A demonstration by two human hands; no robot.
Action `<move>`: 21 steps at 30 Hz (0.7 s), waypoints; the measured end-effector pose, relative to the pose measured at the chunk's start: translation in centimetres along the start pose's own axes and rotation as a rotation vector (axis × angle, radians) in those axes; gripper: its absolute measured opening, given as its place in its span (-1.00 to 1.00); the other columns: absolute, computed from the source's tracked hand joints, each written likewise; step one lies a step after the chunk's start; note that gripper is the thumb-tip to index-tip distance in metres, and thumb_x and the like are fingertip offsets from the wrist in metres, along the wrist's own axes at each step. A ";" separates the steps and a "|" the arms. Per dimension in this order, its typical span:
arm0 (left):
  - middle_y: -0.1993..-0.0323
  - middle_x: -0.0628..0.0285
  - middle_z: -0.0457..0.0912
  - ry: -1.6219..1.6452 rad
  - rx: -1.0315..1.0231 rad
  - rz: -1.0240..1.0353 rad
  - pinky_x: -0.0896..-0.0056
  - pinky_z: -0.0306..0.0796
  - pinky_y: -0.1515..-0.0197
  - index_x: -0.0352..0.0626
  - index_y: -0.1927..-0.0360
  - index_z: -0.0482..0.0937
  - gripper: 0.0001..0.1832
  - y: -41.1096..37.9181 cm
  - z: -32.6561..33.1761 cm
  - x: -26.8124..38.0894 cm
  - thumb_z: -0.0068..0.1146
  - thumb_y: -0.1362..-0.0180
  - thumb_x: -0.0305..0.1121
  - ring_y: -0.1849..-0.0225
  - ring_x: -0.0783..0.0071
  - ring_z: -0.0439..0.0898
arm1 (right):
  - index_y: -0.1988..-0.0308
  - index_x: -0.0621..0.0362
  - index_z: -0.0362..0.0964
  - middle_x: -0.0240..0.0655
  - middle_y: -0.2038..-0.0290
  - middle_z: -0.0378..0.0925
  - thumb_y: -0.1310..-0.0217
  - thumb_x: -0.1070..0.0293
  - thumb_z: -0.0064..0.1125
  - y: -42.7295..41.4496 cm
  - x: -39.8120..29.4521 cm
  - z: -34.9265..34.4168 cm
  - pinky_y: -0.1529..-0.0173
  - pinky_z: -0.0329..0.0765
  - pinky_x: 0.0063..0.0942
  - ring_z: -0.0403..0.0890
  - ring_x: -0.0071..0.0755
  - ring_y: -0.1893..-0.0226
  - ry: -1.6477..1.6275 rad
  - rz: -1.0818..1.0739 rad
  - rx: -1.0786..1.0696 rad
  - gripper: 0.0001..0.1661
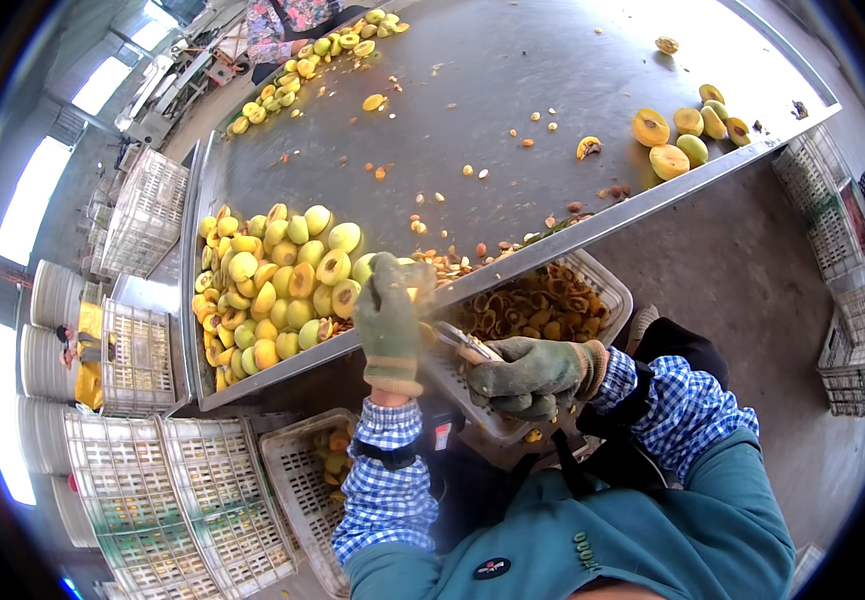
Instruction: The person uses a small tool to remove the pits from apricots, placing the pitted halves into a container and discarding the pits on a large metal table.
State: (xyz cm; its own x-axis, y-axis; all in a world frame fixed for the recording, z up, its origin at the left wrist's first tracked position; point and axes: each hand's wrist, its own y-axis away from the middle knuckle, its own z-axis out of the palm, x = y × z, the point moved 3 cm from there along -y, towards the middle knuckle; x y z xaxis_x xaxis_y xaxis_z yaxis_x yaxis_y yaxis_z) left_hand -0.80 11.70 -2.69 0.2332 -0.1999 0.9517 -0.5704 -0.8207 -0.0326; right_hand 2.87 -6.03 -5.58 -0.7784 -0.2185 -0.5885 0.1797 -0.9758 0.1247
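My right hand, in a green work glove with a tan cuff, grips the pale handle of a small metal-ended pitting tool. The tool's tip points left, towards my other hand. My left hand, gloved the same way, is raised over the near edge of the metal table. Motion blurs its fingers, so I cannot tell whether they hold anything. Just left of it lies a heap of halved yellow-green stone fruit, several with brown hollows showing. Pits and kernels lie along the rim to its right.
Below the rim sits a plastic crate of brown pit shells. Another crate holding fruit stands by my left arm, beside stacked crates. More halves lie at the table's right. A person is at the far left edge.
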 end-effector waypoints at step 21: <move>0.02 0.09 0.53 0.437 -0.517 -0.119 0.25 0.42 -0.08 -0.28 -0.09 0.43 -0.35 4.0 1.5 -4.3 -0.31 -0.35 0.15 0.00 0.27 0.51 | -0.10 0.16 0.33 -0.12 0.09 0.53 -0.21 0.26 0.13 -1.9 0.1 -0.4 0.02 0.50 -0.42 0.59 -0.29 0.12 0.944 -0.622 0.706 -0.52</move>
State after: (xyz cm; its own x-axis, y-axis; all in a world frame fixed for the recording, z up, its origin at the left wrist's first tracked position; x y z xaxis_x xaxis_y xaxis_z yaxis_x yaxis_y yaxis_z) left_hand -2.89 8.42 -7.38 0.0405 0.1991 0.9791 -0.8884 -0.4414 0.1264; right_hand 2.70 -4.23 -6.13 0.1472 0.0721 -0.9865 -0.6230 -0.7679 -0.1490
